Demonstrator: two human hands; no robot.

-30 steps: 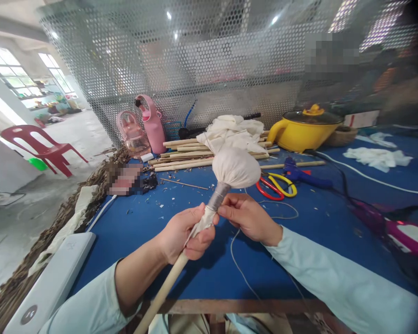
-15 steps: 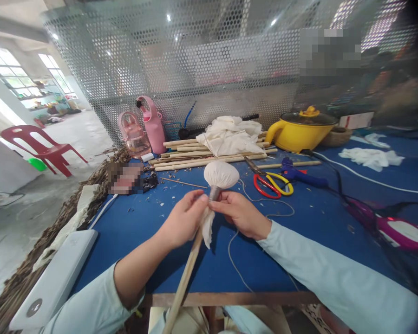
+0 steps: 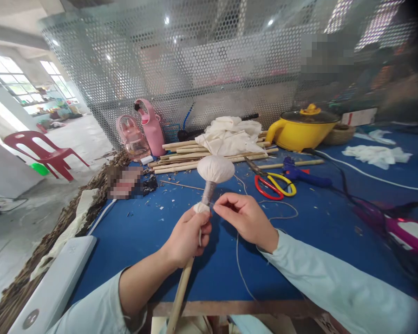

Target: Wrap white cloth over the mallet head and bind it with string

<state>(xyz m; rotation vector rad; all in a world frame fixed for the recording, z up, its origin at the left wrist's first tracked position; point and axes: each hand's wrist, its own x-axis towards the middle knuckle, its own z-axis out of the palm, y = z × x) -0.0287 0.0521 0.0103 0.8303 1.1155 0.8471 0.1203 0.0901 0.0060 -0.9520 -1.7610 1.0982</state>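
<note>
My left hand (image 3: 190,232) is wrapped round a wooden stick (image 3: 181,287) and the white cloth gathered on it. At the stick's upper end sits a round, cloth-covered head (image 3: 216,169). Below that head, grey string is wound tightly into a neck (image 3: 208,191). My right hand (image 3: 245,215) pinches the grey string (image 3: 242,266) just right of the neck, fingertips together. Loose string trails over the blue table and loops to the right. Scissors (image 3: 277,185) with one red and one yellow handle lie beyond my right hand.
Wooden sticks (image 3: 181,164) lie under a heap of white cloth (image 3: 231,134). Behind stand a pink bottle (image 3: 153,134) and a yellow pot (image 3: 301,133). A blue glue gun (image 3: 306,176) is at right. A white power bank (image 3: 55,283) and dried stalks (image 3: 24,273) line the left edge.
My left hand has slid lower and closed round the stick and cloth, uncovering more of the wound neck. My right hand has drawn slightly away to the right with the string.
</note>
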